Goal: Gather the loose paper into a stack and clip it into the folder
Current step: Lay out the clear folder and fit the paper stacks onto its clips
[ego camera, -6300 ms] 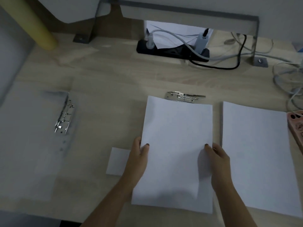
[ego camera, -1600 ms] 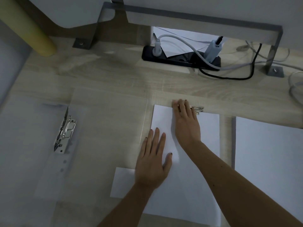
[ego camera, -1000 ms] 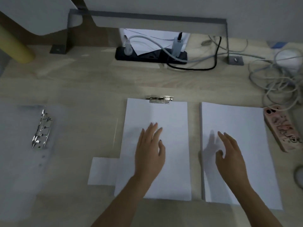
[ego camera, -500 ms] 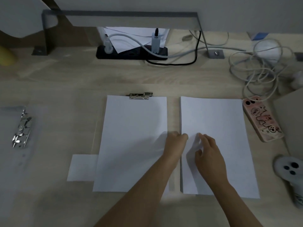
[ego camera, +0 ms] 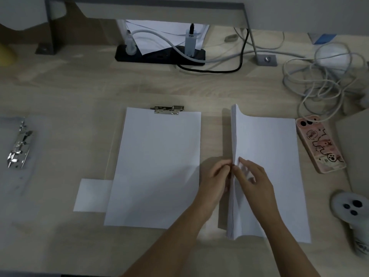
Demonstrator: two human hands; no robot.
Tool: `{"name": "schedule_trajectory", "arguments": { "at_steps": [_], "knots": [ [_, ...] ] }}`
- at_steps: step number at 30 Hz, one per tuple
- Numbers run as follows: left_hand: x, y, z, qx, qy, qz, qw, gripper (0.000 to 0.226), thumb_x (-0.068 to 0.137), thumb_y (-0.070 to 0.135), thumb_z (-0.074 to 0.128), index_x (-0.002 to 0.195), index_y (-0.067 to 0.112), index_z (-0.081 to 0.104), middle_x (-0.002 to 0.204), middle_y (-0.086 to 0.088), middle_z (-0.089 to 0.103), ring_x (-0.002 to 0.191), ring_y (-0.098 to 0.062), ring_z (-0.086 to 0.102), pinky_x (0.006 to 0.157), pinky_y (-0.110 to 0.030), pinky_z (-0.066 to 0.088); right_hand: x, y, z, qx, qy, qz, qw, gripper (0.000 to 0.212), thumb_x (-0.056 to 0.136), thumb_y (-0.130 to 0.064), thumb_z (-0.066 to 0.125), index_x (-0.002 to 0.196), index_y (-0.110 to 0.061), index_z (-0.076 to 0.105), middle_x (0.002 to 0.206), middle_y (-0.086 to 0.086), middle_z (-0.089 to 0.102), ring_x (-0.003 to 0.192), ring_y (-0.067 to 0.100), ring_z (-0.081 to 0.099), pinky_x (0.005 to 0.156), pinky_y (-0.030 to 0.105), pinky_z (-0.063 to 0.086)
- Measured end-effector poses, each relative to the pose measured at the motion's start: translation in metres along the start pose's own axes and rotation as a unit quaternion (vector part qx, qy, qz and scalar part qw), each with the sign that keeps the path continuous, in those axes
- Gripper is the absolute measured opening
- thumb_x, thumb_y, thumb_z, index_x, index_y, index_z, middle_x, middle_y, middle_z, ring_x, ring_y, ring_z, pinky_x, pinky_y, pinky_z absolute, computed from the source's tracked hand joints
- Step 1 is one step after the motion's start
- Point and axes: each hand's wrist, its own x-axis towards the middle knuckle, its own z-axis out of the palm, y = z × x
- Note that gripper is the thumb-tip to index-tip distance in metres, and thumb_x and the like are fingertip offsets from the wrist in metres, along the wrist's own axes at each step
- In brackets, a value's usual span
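White paper, a stack [ego camera: 269, 166], lies right of centre on the desk [ego camera: 79, 92]. Its left edge is raised off the wood and fanned, while its right edge lies flat. The left hand [ego camera: 216, 176] and right hand [ego camera: 255, 180] meet at the middle of that raised edge, and the fingertips of both are pinched on it from either side. How many sheets are caught cannot be told.

Step in hand, as judged: taking up the stack for squaring. To be done well:
- The whole thickness should be caught, not only the top sheets.
- The grip should be moved out to both long sides.
- The stack should be stood on one edge and tapped level on the desk before it is carried left.
- The fanned sheets at the near corner are likely to slide if lifted from one point only.

A metal clip [ego camera: 167, 110] sits at the far edge of a sheet [ego camera: 159, 166] that lies just left of the hands, and the sheet's far edge is under it. Whether a clear cover lies beneath is hard to tell. A small slip [ego camera: 91, 194] shows from under the sheet's near left corner. A translucent folder [ego camera: 12, 180] with a ring mechanism [ego camera: 19, 144] lies at the far left, well apart from the stack.

Obstacles noted:
- A phone [ego camera: 319, 142] lies just beside the stack's right edge.
- A controller [ego camera: 353, 212] lies at the near right.
- Cables [ego camera: 323, 80] are tangled at the far right.
- A power strip [ego camera: 159, 54] lies at the far centre.
- The left forearm passes over the sheet's near right corner, and the sheet could be dragged by it.
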Motion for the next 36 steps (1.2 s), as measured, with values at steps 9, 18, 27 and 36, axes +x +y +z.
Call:
{"name": "schedule_trajectory", "arguments": {
  "at_steps": [9, 18, 27, 36],
  "knots": [
    [-0.004, -0.008, 0.007, 0.032, 0.001, 0.059, 0.998, 0.036, 0.097, 0.018, 0.044, 0.132, 0.023, 0.053, 0.129, 0.003, 0.06, 0.118, -0.007, 0.055, 0.106, -0.03, 0.042, -0.002, 0.003, -0.008, 0.069, -0.015, 0.02, 0.997, 0.036, 0.094, -0.035, 0.047, 0.127, -0.024, 0.057, 0.135, -0.005, 0.053, 0.117, 0.009, 0.049, 0.096, 0.023, 0.033],
    [-0.001, -0.015, 0.008, 0.031, 0.006, 0.075, 0.997, 0.038, 0.097, 0.017, 0.043, 0.134, 0.022, 0.05, 0.133, 0.004, 0.057, 0.121, -0.006, 0.052, 0.107, -0.026, 0.041, -0.002, 0.006, -0.006, 0.058, -0.003, 0.014, 0.998, 0.036, 0.093, -0.033, 0.048, 0.124, -0.02, 0.059, 0.135, -0.002, 0.054, 0.117, 0.009, 0.05, 0.096, 0.023, 0.034],
    [0.0, -0.021, 0.013, 0.185, 0.141, 0.195, 0.953, 0.036, 0.097, 0.027, 0.044, 0.133, 0.024, 0.046, 0.14, 0.007, 0.045, 0.128, -0.006, 0.042, 0.109, -0.023, 0.036, 0.001, 0.013, 0.002, 0.014, 0.023, -0.01, 1.0, 0.03, 0.096, -0.026, 0.044, 0.118, -0.017, 0.062, 0.138, 0.001, 0.053, 0.108, 0.009, 0.053, 0.096, 0.022, 0.039],
    [0.029, -0.024, 0.016, 0.264, 0.137, 0.007, 0.955, 0.033, 0.095, 0.041, 0.037, 0.116, 0.02, 0.05, 0.114, 0.001, 0.06, 0.103, -0.019, 0.059, 0.085, -0.032, 0.051, -0.003, 0.007, -0.001, 0.041, 0.012, 0.007, 0.999, 0.038, 0.098, -0.029, 0.038, 0.131, -0.015, 0.052, 0.14, 0.002, 0.05, 0.124, 0.011, 0.046, 0.097, 0.019, 0.03]
  ]
}}
